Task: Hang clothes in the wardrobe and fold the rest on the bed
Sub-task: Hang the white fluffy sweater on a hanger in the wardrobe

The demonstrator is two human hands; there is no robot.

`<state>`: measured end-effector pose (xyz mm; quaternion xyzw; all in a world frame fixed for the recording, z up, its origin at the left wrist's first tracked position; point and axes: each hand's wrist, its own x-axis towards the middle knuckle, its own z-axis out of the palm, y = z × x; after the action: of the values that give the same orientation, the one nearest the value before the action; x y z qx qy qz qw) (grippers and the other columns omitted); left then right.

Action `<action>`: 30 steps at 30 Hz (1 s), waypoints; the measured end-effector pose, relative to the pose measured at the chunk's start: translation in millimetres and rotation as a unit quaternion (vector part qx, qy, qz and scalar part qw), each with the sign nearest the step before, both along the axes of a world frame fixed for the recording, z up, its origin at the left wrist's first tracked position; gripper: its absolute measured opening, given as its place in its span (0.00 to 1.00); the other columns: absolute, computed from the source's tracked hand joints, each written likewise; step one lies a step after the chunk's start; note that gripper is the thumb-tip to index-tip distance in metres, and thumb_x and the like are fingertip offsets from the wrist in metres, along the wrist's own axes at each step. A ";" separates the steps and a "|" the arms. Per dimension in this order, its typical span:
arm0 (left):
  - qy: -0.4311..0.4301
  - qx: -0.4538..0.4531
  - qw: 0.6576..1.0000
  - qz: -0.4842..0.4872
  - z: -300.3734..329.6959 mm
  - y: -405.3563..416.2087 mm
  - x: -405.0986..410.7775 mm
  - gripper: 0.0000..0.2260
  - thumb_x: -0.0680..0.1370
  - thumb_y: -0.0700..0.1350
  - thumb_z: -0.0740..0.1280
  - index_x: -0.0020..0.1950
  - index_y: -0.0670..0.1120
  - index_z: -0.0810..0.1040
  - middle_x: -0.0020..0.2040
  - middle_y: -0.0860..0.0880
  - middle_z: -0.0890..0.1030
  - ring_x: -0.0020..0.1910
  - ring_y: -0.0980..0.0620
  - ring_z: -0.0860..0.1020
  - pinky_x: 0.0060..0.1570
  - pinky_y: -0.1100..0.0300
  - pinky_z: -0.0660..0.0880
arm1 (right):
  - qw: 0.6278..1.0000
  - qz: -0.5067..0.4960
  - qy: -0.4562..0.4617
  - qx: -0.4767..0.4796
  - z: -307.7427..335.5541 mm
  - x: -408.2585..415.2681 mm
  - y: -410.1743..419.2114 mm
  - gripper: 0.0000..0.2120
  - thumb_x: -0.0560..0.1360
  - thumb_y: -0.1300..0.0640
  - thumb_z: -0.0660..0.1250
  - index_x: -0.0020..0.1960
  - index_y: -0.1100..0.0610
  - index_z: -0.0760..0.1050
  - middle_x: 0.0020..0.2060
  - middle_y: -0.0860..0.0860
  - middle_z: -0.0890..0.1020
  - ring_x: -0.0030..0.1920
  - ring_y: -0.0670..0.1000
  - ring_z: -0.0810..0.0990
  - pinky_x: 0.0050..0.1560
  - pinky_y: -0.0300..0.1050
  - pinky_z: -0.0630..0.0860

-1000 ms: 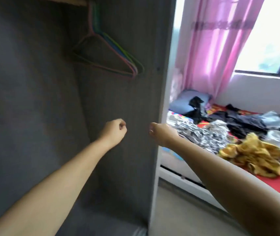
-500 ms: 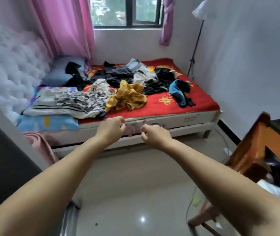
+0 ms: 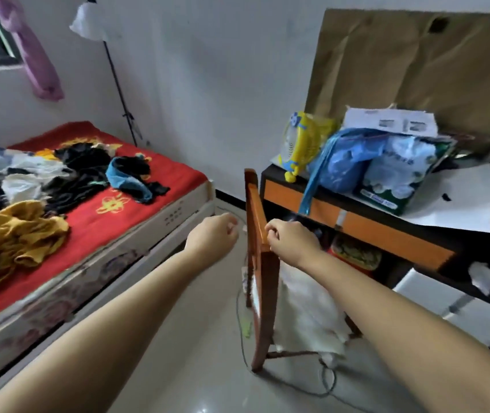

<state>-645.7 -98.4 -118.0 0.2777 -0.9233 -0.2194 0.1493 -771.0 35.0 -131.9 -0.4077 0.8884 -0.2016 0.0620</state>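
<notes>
While the bed [image 3: 100, 210] carries the loose clothes [image 3: 67, 171] heaped toward its head end, your grips hold nothing: left hand [image 3: 214, 234] and right hand [image 3: 293, 238] are both curled into empty fists, the right beside the chair [image 3: 263, 263]. Turn back, pick one garment off the near edge, and shake it flat first.

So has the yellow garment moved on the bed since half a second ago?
No. The yellow garment lies at the same spot on the red sheet, beside the black clothes; only the camera has swung right.
</notes>
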 end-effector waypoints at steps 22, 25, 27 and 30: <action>-0.160 0.211 0.963 -0.042 -156.4 116.5 -301.7 0.14 0.78 0.44 0.58 0.61 0.49 0.77 0.46 0.51 0.80 0.35 0.55 0.73 0.31 0.62 0.68 | 0.954 -0.137 -0.176 0.198 -180.5 -274.7 155.2 0.11 0.78 0.57 0.54 0.47 0.54 0.76 0.49 0.54 0.82 0.48 0.58 0.79 0.44 0.46 0.74; -0.208 0.247 0.946 0.015 -208.9 105.2 -315.2 0.15 0.78 0.45 0.58 0.62 0.48 0.75 0.54 0.49 0.80 0.45 0.51 0.79 0.38 0.60 0.74 | 0.953 -0.090 -0.174 0.230 -214.3 -302.7 138.9 0.12 0.79 0.55 0.54 0.44 0.55 0.75 0.48 0.56 0.81 0.46 0.58 0.79 0.42 0.46 0.73; -0.226 0.270 0.934 0.056 -244.0 93.0 -318.4 0.15 0.78 0.44 0.58 0.64 0.47 0.74 0.58 0.47 0.79 0.53 0.47 0.78 0.49 0.55 0.77 | 0.953 -0.055 -0.174 0.243 -241.7 -315.8 124.8 0.11 0.79 0.55 0.55 0.44 0.55 0.74 0.49 0.57 0.81 0.48 0.58 0.79 0.41 0.46 0.70; -0.247 0.288 0.919 0.109 -294.1 72.7 -322.5 0.17 0.78 0.43 0.58 0.66 0.43 0.73 0.61 0.44 0.77 0.56 0.44 0.77 0.55 0.51 0.76 | 0.950 -0.038 -0.192 0.245 -284.7 -336.1 102.5 0.10 0.79 0.57 0.55 0.48 0.58 0.73 0.50 0.58 0.81 0.49 0.58 0.79 0.42 0.45 0.69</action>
<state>-968.1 -25.7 -412.0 0.4531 -0.7915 -0.3830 -0.1469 -1107.1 137.6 -416.6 -0.2993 0.8966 -0.0546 0.3218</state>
